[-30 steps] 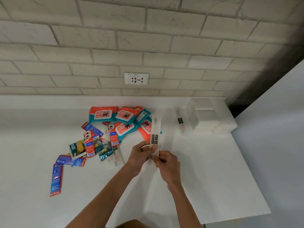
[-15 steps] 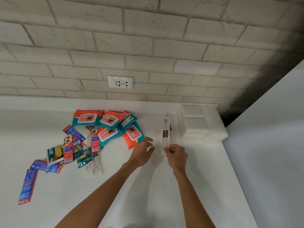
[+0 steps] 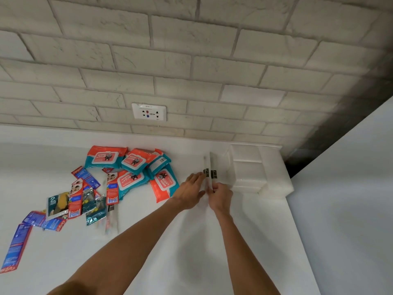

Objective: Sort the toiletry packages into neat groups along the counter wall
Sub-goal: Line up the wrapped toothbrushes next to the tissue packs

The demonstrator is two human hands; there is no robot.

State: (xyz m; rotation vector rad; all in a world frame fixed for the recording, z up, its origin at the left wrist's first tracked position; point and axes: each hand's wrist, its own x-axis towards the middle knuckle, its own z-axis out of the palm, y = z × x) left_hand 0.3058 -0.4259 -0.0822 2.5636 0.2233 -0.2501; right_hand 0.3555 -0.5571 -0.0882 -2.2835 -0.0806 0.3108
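Note:
Two slim clear packages with black labels (image 3: 210, 171) lie side by side on the white counter (image 3: 191, 241), just left of a stack of white packs (image 3: 255, 167) by the wall. My right hand (image 3: 221, 195) pinches the near end of the clear packages. My left hand (image 3: 189, 191) has straight fingers touching their left side. Teal and orange wipes packs (image 3: 131, 165) lie in a loose heap to the left. Red and blue toothpaste sachets (image 3: 76, 201) and dark green sachets (image 3: 94, 206) are scattered in front of them.
A brick wall with a white socket (image 3: 148, 111) runs behind the counter. A white panel (image 3: 350, 199) closes the counter's right side. One blue and red sachet (image 3: 14, 248) lies at the far left, and another clear pack (image 3: 111, 220) lies below the heap.
Both hands carried the clear package from mid-counter back and right, and set it down beside the other one next to the white stack. My left hand let go of it.

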